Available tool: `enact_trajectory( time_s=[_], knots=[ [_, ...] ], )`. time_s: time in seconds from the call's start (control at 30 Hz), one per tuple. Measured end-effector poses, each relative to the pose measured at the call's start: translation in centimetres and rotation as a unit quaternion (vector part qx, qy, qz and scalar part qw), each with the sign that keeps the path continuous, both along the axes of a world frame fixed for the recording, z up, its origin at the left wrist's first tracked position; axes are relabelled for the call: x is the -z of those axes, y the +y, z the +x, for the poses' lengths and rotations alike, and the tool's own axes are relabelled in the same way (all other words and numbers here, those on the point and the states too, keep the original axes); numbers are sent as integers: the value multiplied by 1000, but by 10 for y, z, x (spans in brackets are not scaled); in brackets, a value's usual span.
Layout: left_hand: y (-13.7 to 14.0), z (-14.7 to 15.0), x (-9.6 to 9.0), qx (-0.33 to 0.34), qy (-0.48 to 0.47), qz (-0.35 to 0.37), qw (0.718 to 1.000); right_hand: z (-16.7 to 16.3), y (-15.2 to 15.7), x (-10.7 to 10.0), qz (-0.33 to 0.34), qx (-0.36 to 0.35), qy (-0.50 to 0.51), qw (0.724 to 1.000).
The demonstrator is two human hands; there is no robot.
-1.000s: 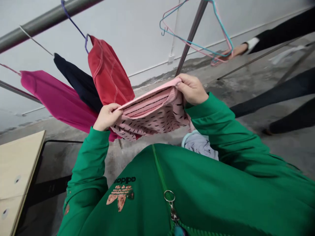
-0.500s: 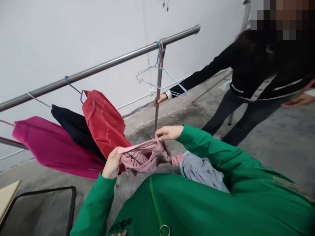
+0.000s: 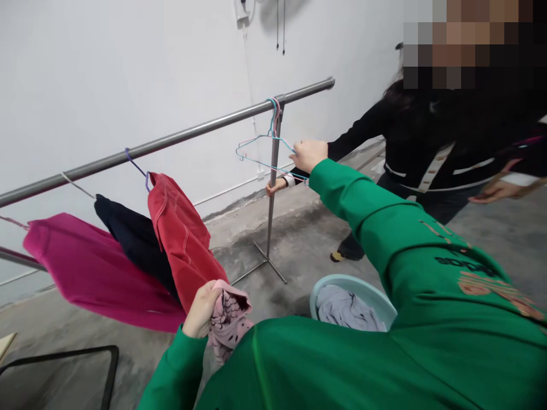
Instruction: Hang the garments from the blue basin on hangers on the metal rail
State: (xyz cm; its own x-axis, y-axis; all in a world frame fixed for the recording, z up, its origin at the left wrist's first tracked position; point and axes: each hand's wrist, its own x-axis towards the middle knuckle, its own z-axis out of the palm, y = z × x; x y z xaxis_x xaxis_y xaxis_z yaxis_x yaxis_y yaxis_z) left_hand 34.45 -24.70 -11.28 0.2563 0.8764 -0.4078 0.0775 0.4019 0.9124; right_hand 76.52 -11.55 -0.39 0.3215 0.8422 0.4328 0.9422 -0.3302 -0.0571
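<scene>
My left hand [image 3: 201, 308] is closed on the edge of a pink garment [image 3: 231, 319] with black markings, which hangs bunched below my fingers. My right hand [image 3: 310, 155] reaches out to the rack and is closed around the right end of a blue wire clothes hanger [image 3: 255, 138]. That hanger still hooks over the rail [image 3: 205, 126], with a pink hanger [image 3: 277, 108] close against it. To the left, red trousers [image 3: 177, 233], a dark garment [image 3: 128, 242] and a magenta garment [image 3: 92, 273] hang from the same rail.
Another person [image 3: 421, 148] stands at the right, one hand [image 3: 277, 186] on the rack's upright post [image 3: 270, 228]. A light blue basin [image 3: 318, 285] holding grey cloth [image 3: 348, 307] is on the concrete floor. At lower left is a black-edged frame [image 3: 111, 364].
My right hand has let go of the pink garment and moved up and forward to the blue hanger. The garment now hangs from my left hand alone.
</scene>
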Motion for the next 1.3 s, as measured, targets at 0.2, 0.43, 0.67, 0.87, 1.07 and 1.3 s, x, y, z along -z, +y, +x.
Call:
enact_trajectory(
  time_s=[0.2, 0.43, 0.67, 0.87, 1.07, 1.3],
  knots=[
    [-7, -10, -5, 23, -21, -17, 999, 16, 9, 5, -5, -3, -20, 1000],
    [-11, -9, -2, -1, -6, -13, 1000, 22, 16, 6, 13, 11, -26, 1000],
    [-18, -7, -2, 10, -18, -35, 999, 28, 11, 1, 31, -5, -42, 999],
    [-5, -1, 3, 42, 4, -12, 999, 35, 4, -14, 66, -12, -14, 998],
    [17, 14, 3, 61, 24, 0, 998, 34, -13, -28, 131, -48, 45, 989],
    [62, 49, 2, 131, 44, -17, 990, 44, -120, 3, 153, -23, 118, 981]
  ],
)
